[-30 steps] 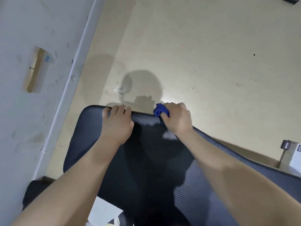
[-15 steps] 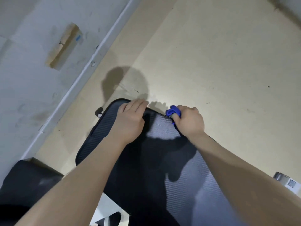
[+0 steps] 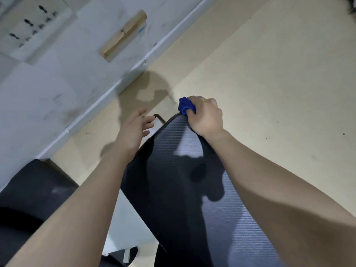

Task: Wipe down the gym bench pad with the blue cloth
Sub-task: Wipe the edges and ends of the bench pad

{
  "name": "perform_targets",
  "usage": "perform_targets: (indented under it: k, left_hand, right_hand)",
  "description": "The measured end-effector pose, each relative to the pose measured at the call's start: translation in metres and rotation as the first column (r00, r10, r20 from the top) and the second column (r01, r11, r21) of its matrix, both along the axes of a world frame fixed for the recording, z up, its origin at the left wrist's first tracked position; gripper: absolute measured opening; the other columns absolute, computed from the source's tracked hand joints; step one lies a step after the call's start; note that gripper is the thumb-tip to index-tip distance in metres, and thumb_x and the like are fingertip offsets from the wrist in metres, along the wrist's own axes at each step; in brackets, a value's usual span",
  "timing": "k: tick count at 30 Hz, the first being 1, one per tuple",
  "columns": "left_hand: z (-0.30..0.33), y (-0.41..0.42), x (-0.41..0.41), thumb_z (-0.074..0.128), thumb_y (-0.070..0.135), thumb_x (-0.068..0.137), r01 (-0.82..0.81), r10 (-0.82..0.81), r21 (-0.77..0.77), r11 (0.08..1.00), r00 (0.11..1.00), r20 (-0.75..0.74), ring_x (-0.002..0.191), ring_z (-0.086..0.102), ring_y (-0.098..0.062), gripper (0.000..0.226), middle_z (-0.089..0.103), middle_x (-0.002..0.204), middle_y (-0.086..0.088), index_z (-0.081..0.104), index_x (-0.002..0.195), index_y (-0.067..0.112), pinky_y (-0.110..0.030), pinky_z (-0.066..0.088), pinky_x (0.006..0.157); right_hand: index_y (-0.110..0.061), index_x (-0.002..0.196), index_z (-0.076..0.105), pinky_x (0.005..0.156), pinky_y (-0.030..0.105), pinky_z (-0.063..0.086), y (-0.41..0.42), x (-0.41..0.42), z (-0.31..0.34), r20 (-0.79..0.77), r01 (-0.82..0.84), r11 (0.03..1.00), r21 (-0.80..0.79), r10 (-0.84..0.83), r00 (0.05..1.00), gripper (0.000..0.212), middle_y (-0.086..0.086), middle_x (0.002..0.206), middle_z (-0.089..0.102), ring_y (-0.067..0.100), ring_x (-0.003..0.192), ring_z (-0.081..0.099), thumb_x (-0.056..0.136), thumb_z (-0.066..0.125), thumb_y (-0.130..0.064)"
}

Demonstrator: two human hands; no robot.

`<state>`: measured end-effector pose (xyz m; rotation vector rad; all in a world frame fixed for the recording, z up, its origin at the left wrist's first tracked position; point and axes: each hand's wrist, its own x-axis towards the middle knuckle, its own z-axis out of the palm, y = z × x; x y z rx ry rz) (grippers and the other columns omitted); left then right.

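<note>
The right hand (image 3: pixel 205 117) clamps the blue cloth (image 3: pixel 185 106) at the pad's (image 3: pixel 192 189) far end; its length runs back toward the body. The left hand (image 3: pixel 133 130), fingers spread, hovers beside it.

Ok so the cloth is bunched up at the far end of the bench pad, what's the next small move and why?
Probably draw the right hand back toward the body, dragging the blue cloth down the bench pad. The cloth sits balled at the pad's far tip with the whole ribbed length lying nearer. The left hand is open beside the pad's left edge, not bracing it.
</note>
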<state>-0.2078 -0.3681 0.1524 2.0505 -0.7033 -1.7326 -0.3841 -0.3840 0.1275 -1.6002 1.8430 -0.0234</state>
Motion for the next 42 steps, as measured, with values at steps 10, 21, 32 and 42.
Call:
perform_targets:
  k: [10,21,32,42]
  left_hand:
    - [-0.001,0.043,0.048,0.03,0.022,0.096,-0.135,0.16,-0.16,0.978,0.974,0.157,0.119,0.048,-0.015,0.03,0.058,0.117,0.005,0.058,0.106,0.022,-0.033,0.038,0.105]
    - [-0.006,0.084,0.081,0.027,0.014,0.097,-0.131,0.179,-0.182,0.975,0.943,0.281,0.11,0.046,-0.007,0.038,0.052,0.117,0.011,0.055,0.122,0.018,0.005,0.034,0.079]
    - [-0.02,0.143,0.102,0.022,0.021,0.097,-0.254,0.302,-0.215,0.943,0.926,0.229,0.119,0.05,-0.016,0.041,0.059,0.121,-0.001,0.058,0.117,0.016,-0.035,0.035,0.107]
    - [0.042,0.241,0.11,0.025,0.028,0.098,-0.494,0.493,-0.051,0.868,0.87,-0.029,0.1,0.058,-0.018,0.037,0.066,0.09,0.004,0.061,0.09,0.022,-0.029,0.039,0.092]
  right_hand:
    - [-0.024,0.109,0.058,0.093,0.039,0.029,0.03,0.098,0.01,-0.16,-0.742,0.666,-0.077,0.726,0.668,0.026,-0.005,0.112,0.06,0.024,0.113,0.042,0.085,0.046,-0.021]
    - [-0.02,0.101,0.058,0.098,0.038,0.03,0.102,0.18,0.026,-0.105,-0.767,0.642,-0.02,0.761,0.64,0.021,-0.003,0.102,0.06,0.023,0.107,0.041,0.084,0.045,-0.02]
    - [-0.019,0.105,0.064,0.108,0.046,0.016,0.101,0.163,0.017,-0.182,-0.755,0.649,-0.098,0.734,0.654,0.027,-0.003,0.112,0.061,0.029,0.12,0.039,0.083,0.049,-0.017]
    - [-0.013,0.107,0.058,0.08,0.032,0.047,0.248,0.15,0.067,0.487,-0.031,0.998,0.059,-0.002,0.873,0.022,0.002,0.09,0.064,0.023,0.086,0.059,0.091,0.044,-0.01]
